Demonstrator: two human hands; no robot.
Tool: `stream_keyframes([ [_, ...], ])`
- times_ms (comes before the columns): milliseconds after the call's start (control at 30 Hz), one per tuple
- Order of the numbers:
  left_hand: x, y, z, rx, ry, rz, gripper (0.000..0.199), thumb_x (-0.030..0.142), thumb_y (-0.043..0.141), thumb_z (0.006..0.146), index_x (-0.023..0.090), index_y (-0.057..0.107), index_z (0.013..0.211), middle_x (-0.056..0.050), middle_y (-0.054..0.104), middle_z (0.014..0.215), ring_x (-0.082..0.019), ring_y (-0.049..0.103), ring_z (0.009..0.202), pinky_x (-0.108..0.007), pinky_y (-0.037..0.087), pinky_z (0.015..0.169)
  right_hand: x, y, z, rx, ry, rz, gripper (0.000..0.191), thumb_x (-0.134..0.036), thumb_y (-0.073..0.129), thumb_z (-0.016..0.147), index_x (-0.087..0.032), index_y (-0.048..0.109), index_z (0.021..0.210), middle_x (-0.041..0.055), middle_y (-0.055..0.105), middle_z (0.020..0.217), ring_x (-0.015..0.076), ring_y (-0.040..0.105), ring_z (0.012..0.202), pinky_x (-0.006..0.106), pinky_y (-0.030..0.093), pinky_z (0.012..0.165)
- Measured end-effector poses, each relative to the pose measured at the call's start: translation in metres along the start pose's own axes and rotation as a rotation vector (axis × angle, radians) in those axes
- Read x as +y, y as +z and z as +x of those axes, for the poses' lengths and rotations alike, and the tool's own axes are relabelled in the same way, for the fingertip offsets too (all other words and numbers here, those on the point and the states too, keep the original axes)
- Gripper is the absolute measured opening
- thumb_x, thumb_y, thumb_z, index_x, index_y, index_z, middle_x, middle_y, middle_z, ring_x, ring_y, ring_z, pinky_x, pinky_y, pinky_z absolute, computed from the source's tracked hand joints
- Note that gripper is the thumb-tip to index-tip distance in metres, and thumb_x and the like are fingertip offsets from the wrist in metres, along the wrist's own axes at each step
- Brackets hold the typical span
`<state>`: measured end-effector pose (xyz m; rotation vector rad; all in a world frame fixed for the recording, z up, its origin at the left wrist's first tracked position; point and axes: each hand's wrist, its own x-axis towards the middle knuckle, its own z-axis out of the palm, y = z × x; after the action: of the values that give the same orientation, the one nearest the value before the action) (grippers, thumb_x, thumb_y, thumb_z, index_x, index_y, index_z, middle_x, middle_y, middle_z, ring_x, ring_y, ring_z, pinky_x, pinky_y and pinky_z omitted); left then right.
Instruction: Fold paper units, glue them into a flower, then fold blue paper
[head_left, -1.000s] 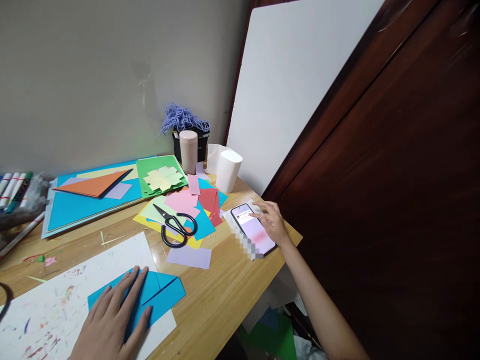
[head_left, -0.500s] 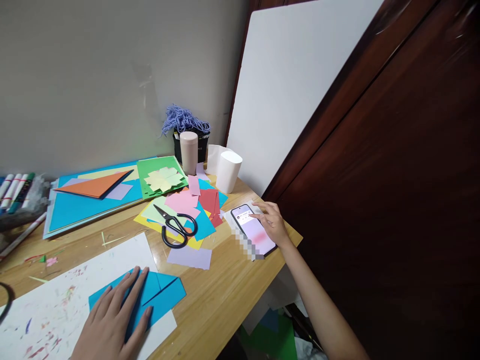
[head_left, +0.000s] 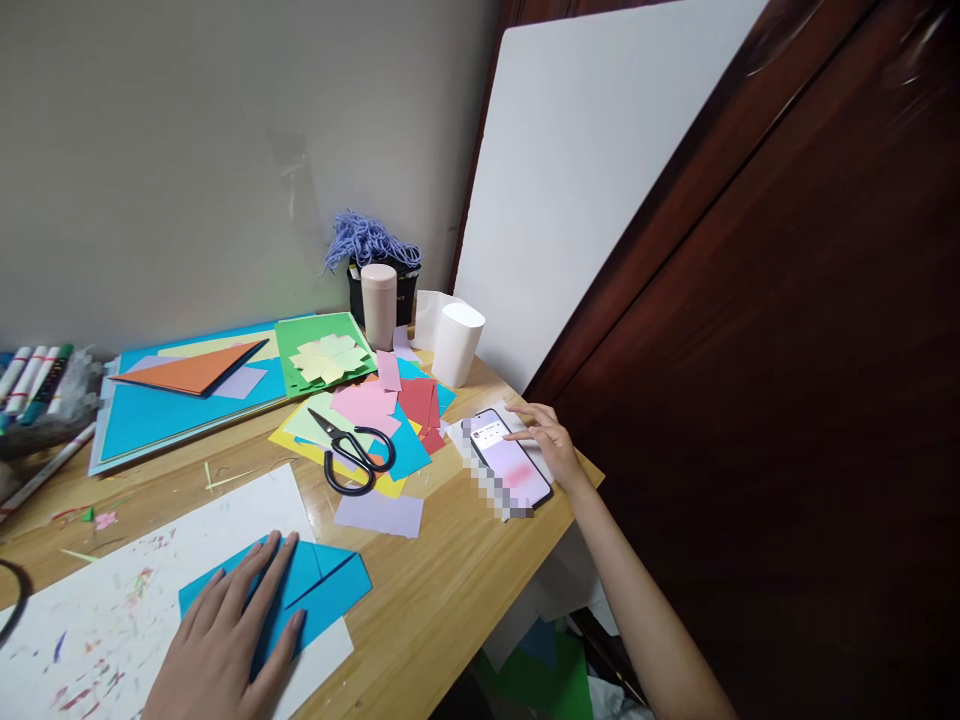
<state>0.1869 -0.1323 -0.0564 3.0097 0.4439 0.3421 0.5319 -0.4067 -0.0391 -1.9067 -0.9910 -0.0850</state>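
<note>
My left hand [head_left: 232, 630] lies flat, fingers spread, on a folded sheet of blue paper [head_left: 330, 580]. Under that paper is a white sheet [head_left: 97, 620] marked with coloured smudges. At the right side of the table, my right hand [head_left: 551, 450] reaches over a smartphone [head_left: 517, 475] with its fingers stretched out. One fingertip is at the lit screen; I cannot tell whether it touches. Black-handled scissors [head_left: 352, 452] rest partly spread on loose coloured paper pieces, between my two hands and farther back.
Behind the scissors stand a pale pink bottle [head_left: 379, 310], a white cup-like container [head_left: 458, 345] and a black box [head_left: 405, 295] topped with blue yarn [head_left: 367, 240]. A folded orange paper [head_left: 195, 370] lies on stacked sheets. Markers [head_left: 34, 380] are at left. A dark wooden panel [head_left: 750, 400] borders the table's right.
My right hand has shifted very slightly right over the phone. My left hand and the blue paper stay in place.
</note>
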Motion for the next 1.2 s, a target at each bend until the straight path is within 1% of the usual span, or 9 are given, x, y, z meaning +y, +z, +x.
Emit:
stream_keyframes([
  [100, 0.000, -0.001, 0.000, -0.003, -0.003, -0.006, 0.071, 0.049, 0.045, 0.078, 0.029, 0.019, 0.141, -0.003, 0.037, 0.140, -0.027, 0.041, 0.122, -0.043, 0.034, 0.099, 0.000, 0.003, 0.000, 0.054, 0.008, -0.051, 0.038, -0.024, 0.034, 0.089, -0.029, 0.072, 0.088, 0.0015, 0.058, 0.115, 0.0235, 0.044, 0.111, 0.049, 0.033, 0.099],
  [200, 0.000, -0.001, 0.000, 0.002, -0.002, -0.004, 0.070, 0.049, 0.045, 0.078, 0.028, 0.020, 0.140, -0.003, 0.038, 0.140, -0.027, 0.040, 0.122, -0.044, 0.033, 0.099, 0.000, 0.004, 0.000, 0.063, -0.006, -0.077, 0.038, -0.025, 0.034, 0.090, -0.029, 0.071, 0.089, 0.0022, 0.058, 0.115, 0.0234, 0.045, 0.110, 0.050, 0.034, 0.098],
  [267, 0.000, -0.001, 0.000, 0.004, -0.001, -0.001, 0.070, 0.049, 0.044, 0.078, 0.028, 0.020, 0.140, -0.003, 0.037, 0.140, -0.027, 0.040, 0.122, -0.044, 0.034, 0.099, 0.000, 0.003, 0.000, 0.039, -0.023, -0.062, 0.039, -0.025, 0.034, 0.089, -0.030, 0.072, 0.085, 0.0014, 0.058, 0.115, 0.0228, 0.044, 0.110, 0.048, 0.034, 0.099],
  [367, 0.000, 0.000, 0.001, 0.011, 0.006, -0.002, 0.070, 0.049, 0.044, 0.078, 0.028, 0.020, 0.140, -0.003, 0.037, 0.140, -0.027, 0.041, 0.122, -0.043, 0.034, 0.099, -0.001, 0.001, 0.000, -0.030, -0.047, -0.030, 0.042, -0.025, 0.034, 0.089, -0.030, 0.073, 0.074, -0.0009, 0.059, 0.115, 0.0225, 0.043, 0.112, 0.047, 0.034, 0.100],
  [400, 0.000, 0.000, 0.001, 0.016, 0.008, -0.003, 0.070, 0.049, 0.045, 0.078, 0.027, 0.021, 0.140, -0.003, 0.038, 0.140, -0.027, 0.041, 0.121, -0.043, 0.035, 0.098, -0.001, 0.000, 0.000, -0.052, -0.054, -0.026, 0.042, -0.025, 0.035, 0.088, -0.031, 0.073, 0.073, -0.0014, 0.059, 0.116, 0.0226, 0.042, 0.113, 0.046, 0.033, 0.100],
  [633, 0.001, -0.002, 0.000, 0.038, 0.008, 0.010, 0.069, 0.049, 0.046, 0.079, 0.028, 0.023, 0.140, -0.003, 0.040, 0.138, -0.027, 0.043, 0.119, -0.043, 0.037, 0.097, -0.009, 0.002, 0.000, -0.153, -0.095, -0.109, 0.037, -0.029, 0.034, 0.091, -0.031, 0.071, 0.091, -0.0018, 0.052, 0.125, 0.0221, 0.039, 0.115, 0.045, 0.028, 0.101],
  [900, 0.001, -0.002, 0.000, 0.016, -0.001, 0.016, 0.068, 0.049, 0.045, 0.079, 0.027, 0.024, 0.139, -0.003, 0.040, 0.139, -0.027, 0.041, 0.121, -0.044, 0.036, 0.098, -0.010, 0.005, 0.000, -0.195, -0.120, -0.151, 0.036, -0.030, 0.034, 0.092, -0.032, 0.069, 0.095, -0.0006, 0.049, 0.128, 0.0221, 0.039, 0.115, 0.047, 0.029, 0.101],
  [1067, 0.000, 0.000, 0.000, 0.029, 0.005, 0.023, 0.069, 0.049, 0.045, 0.079, 0.026, 0.023, 0.140, -0.004, 0.040, 0.138, -0.027, 0.041, 0.121, -0.044, 0.036, 0.098, -0.010, 0.005, 0.001, -0.118, -0.112, -0.155, 0.037, -0.029, 0.034, 0.092, -0.032, 0.071, 0.090, 0.0000, 0.053, 0.123, 0.0223, 0.039, 0.113, 0.049, 0.032, 0.099],
  [1200, 0.000, -0.001, 0.000, 0.030, 0.014, 0.028, 0.070, 0.050, 0.045, 0.078, 0.026, 0.023, 0.140, -0.004, 0.040, 0.139, -0.027, 0.041, 0.121, -0.044, 0.036, 0.097, -0.009, 0.002, -0.001, -0.033, -0.085, -0.107, 0.040, -0.026, 0.031, 0.091, -0.032, 0.071, 0.089, -0.0010, 0.054, 0.122, 0.0221, 0.041, 0.113, 0.048, 0.033, 0.100],
])
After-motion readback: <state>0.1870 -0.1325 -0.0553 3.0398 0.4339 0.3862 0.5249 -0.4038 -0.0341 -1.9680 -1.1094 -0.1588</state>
